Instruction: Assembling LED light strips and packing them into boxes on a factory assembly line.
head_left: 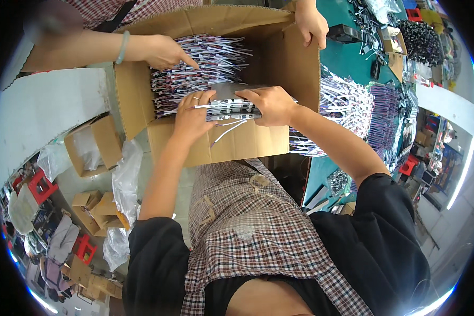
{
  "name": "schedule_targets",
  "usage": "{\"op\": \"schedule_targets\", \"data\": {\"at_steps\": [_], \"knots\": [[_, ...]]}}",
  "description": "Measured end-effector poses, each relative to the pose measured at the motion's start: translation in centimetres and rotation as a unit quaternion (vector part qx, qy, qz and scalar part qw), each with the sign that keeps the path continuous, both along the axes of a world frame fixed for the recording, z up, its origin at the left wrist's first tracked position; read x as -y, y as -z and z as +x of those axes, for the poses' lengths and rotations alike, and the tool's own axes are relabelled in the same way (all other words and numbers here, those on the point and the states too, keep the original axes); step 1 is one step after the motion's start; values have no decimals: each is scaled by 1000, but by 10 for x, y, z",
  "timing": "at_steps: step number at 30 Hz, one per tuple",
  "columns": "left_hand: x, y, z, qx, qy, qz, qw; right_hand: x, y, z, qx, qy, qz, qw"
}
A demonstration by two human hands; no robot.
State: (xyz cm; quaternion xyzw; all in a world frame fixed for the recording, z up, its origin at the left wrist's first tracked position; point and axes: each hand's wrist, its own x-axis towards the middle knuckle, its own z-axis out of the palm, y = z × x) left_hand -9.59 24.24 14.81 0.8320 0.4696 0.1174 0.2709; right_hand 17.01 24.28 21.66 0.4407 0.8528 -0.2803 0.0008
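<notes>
both hands grip one stack of flat packets [231, 108] over the near wall of the cardboard box [216, 145]. left hand [192, 118] fingers curled round the stack's left end, right hand [271, 105] clamped on its right end, thumb on top. stack sits just inside the box's near edge, w/ white wires hanging off it. more packets [205, 60] piled behind it, filling the box's left half. co-worker's hand [166, 51] w/ a pale bracelet presses on that pile; their other hand [310, 23] grips the box's far right corner. more packets [353, 102] spread on the green table [347, 58] to the right of the box.
</notes>
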Motion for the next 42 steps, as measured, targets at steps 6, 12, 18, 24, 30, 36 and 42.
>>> {"op": "schedule_targets", "data": {"at_steps": [6,12,18,24,30,36,42], "knots": [[-7,17,7,39,-13,-40,998,2,-4,1,13,15,-17,1000],[-12,12,5,69,3,8,998,15,-13,37,132,95,-96,982],[-22,17,4,78,15,-66,995,2,-18,36,106,104,-81,986],[-33,9,6,70,36,-70,994,9,-8,41,59,127,-41,989],[-38,7,5,82,19,-84,993,5,-2,44,36,145,-54,987],[-43,6,8,53,51,-73,995,6,12,50,17,127,2,992],[-43,2,7,71,19,-128,989,-22,-13,43,40,168,-270,947]]}}
